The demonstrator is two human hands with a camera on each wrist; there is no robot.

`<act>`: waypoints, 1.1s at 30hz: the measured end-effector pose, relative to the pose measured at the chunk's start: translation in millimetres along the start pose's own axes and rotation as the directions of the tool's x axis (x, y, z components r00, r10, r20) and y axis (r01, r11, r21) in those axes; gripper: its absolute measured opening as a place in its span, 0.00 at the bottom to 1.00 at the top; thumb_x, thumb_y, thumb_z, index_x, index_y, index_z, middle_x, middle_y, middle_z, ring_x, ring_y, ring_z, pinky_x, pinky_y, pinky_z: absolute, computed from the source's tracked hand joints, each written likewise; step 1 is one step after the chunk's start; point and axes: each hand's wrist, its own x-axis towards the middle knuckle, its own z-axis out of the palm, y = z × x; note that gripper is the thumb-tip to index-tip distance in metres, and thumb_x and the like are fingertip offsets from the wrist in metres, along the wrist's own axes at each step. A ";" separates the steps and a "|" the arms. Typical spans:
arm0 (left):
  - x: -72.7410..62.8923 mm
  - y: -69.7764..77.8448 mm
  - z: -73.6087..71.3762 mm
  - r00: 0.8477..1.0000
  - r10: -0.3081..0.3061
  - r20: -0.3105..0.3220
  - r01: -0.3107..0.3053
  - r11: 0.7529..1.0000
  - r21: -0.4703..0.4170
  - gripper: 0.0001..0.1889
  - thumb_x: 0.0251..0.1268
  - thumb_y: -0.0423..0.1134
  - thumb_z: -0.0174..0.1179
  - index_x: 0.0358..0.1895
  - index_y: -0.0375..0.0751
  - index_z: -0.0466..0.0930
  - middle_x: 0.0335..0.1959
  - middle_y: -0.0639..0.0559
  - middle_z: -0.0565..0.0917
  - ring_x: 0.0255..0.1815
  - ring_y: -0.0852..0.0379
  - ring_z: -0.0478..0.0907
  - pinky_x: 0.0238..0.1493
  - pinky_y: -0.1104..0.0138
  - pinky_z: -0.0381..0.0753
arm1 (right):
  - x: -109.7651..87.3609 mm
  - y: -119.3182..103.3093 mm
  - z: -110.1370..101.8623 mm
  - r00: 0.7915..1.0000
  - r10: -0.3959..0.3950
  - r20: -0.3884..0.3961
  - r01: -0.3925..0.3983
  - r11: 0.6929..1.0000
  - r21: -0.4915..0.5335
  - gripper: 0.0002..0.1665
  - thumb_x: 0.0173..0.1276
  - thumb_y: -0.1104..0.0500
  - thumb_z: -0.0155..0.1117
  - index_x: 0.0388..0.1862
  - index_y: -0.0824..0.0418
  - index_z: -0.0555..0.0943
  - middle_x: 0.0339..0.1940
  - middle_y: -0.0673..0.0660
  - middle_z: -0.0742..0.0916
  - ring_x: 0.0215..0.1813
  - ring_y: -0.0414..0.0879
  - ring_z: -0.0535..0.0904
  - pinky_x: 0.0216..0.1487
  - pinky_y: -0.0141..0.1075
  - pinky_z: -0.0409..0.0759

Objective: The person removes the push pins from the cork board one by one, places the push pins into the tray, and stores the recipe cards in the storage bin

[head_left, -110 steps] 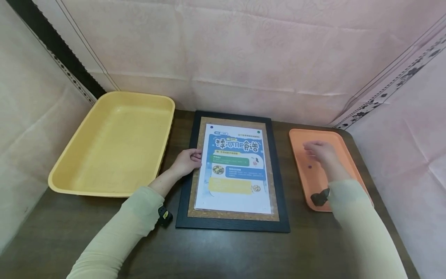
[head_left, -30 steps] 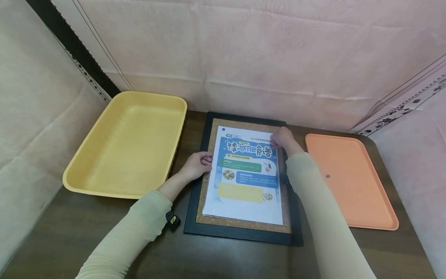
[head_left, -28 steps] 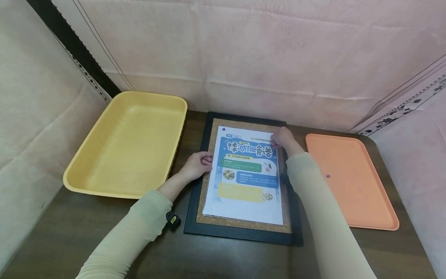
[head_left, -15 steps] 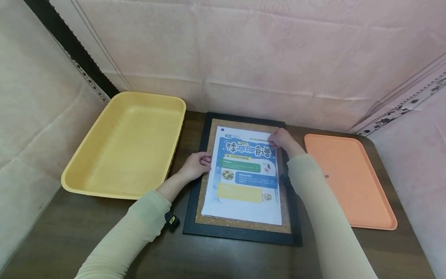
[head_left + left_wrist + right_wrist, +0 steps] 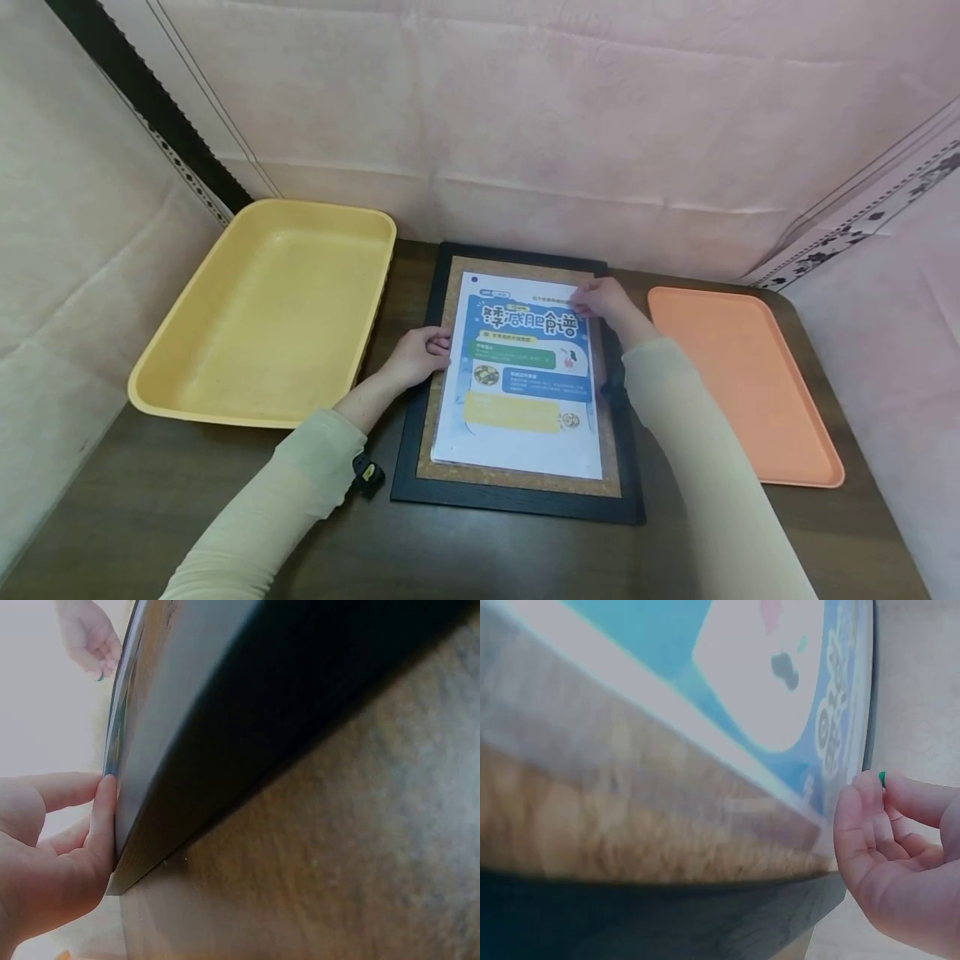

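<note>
A laminated poster [image 5: 510, 454] in blue and white lies on a cork board [image 5: 517, 479] with a black frame. My left hand [image 5: 417, 357] is at the poster's left edge; in the left wrist view its thumb and a finger meet on that edge. My right hand [image 5: 606, 304] is over the poster's top right corner. In the right wrist view it pinches a small green pushpin [image 5: 883, 778], of which only the head shows between thumb and fingertip. A purple pushpin [image 5: 474, 279] sits in the poster's top left corner.
A deep yellow tray [image 5: 362, 367] stands left of the board, and a shallow orange tray [image 5: 750, 367] lies on the right, partly behind my right sleeve. All rest on a dark wooden table [image 5: 480, 554]. Pale patterned cloth [image 5: 525, 125] rises along the back and sides.
Since the earliest frame my right hand has moved left from the orange tray to the poster's top right corner. Over the last second both hands have stayed nearly still. The head view has shifted slightly.
</note>
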 end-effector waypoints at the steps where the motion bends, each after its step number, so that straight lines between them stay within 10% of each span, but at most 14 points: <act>1: 0.1 -0.1 0.3 1.000 0.004 0.002 -0.004 1.000 0.002 0.26 0.62 0.30 0.57 0.64 0.33 0.67 0.52 0.40 0.76 0.48 0.49 0.75 0.52 0.61 0.79 | -1.6 0.0 0.0 1.000 0.003 -0.006 -0.002 1.000 0.014 0.20 0.68 0.56 0.57 0.56 0.64 0.75 0.51 0.61 0.81 0.49 0.50 0.81 0.55 0.38 0.78; 13: -0.3 -4.8 -0.1 1.000 0.008 0.007 -0.008 1.000 -0.003 0.25 0.63 0.30 0.57 0.64 0.32 0.66 0.53 0.39 0.76 0.50 0.47 0.75 0.54 0.60 0.79 | -25.8 -4.2 -8.4 0.999 -0.038 0.026 0.034 0.991 0.129 0.24 0.68 0.56 0.58 0.60 0.64 0.72 0.50 0.59 0.81 0.50 0.49 0.81 0.58 0.38 0.77; 33: -0.3 -2.1 -1.2 1.000 0.017 0.015 -0.017 1.000 -0.006 0.25 0.64 0.31 0.56 0.65 0.32 0.66 0.54 0.38 0.76 0.51 0.47 0.75 0.55 0.60 0.78 | -65.7 28.1 -50.9 0.986 -0.146 0.076 0.145 0.989 0.024 0.27 0.70 0.52 0.54 0.61 0.68 0.70 0.55 0.64 0.78 0.53 0.52 0.79 0.57 0.34 0.77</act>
